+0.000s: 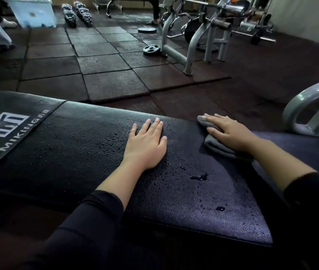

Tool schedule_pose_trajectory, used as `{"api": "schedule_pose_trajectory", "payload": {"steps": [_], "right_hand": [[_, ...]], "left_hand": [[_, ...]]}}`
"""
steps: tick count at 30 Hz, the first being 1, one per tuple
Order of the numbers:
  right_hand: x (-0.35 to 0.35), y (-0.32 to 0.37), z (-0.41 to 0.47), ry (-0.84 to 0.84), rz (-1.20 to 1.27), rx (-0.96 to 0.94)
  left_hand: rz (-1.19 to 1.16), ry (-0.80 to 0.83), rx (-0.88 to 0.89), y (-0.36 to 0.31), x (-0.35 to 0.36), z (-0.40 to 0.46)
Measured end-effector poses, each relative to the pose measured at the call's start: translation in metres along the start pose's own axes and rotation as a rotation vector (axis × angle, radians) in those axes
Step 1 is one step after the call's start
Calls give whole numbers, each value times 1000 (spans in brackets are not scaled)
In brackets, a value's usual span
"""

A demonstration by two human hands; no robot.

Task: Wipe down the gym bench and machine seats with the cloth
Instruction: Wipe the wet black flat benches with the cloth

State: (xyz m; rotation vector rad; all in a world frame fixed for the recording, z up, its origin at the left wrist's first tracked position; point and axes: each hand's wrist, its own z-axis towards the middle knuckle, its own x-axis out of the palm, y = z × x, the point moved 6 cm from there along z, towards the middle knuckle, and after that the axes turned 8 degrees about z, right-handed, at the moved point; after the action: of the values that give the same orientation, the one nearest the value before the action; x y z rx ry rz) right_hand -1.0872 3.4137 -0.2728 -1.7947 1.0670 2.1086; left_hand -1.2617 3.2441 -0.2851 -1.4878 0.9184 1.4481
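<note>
A black padded gym bench (80,152) stretches across the view, its surface beaded with water droplets and two small puddles near the front right. My left hand (147,145) lies flat on the pad near its middle, fingers apart, holding nothing. My right hand (230,133) presses flat on a folded grey cloth (216,146) at the bench's far right edge. A white logo with the word MIKING (4,129) marks the pad's left end.
A grey curved metal frame (306,106) rises at the right. Beyond the bench lie dark rubber floor tiles (104,63), weight plates (150,49), a grey machine frame (193,41), dumbbell racks (76,13) and a light blue box (33,12). A person's legs (155,10) stand far back.
</note>
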Motion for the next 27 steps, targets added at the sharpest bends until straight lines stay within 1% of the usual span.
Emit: {"api": "schedule_pose_trajectory", "payload": {"steps": [2, 4, 6, 8, 10, 11, 13, 15, 17, 19, 21, 24, 26, 27], "right_hand": [[10, 15, 24, -11, -82, 50], [23, 47, 33, -17, -112, 19], [35, 77, 20, -16, -104, -71], [38, 91, -11, -12, -72, -223], [32, 85, -42, 34, -10, -347], [25, 75, -50, 69, 15, -365], [10, 51, -50, 97, 46, -320], [0, 32, -35, 67, 61, -237], [2, 28, -11, 39, 27, -152], [11, 42, 8, 11, -32, -113], [23, 64, 16, 6, -44, -129], [34, 90, -1, 11, 7, -237], [33, 93, -22, 39, 47, -306], [30, 90, -30, 60, 45, -308]], "left_hand": [[1, -1, 3, -1, 0, -1], [5, 1, 7, -1, 0, -1], [13, 2, 8, -1, 0, -1], [21, 3, 5, 0, 1, 0], [21, 0, 4, 1, 0, 0], [19, 0, 5, 1, 0, 0], [13, 2, 3, 2, -1, 0], [9, 5, 2, 2, -2, -1], [-3, 12, 5, 1, -2, -2], [-11, 17, 10, 1, -2, -2], [-16, 24, 12, 1, -2, -1], [-17, 32, 11, 1, -2, -1], [-22, 34, 11, 1, -2, -2], [-23, 33, 14, 1, -2, -2]]}}
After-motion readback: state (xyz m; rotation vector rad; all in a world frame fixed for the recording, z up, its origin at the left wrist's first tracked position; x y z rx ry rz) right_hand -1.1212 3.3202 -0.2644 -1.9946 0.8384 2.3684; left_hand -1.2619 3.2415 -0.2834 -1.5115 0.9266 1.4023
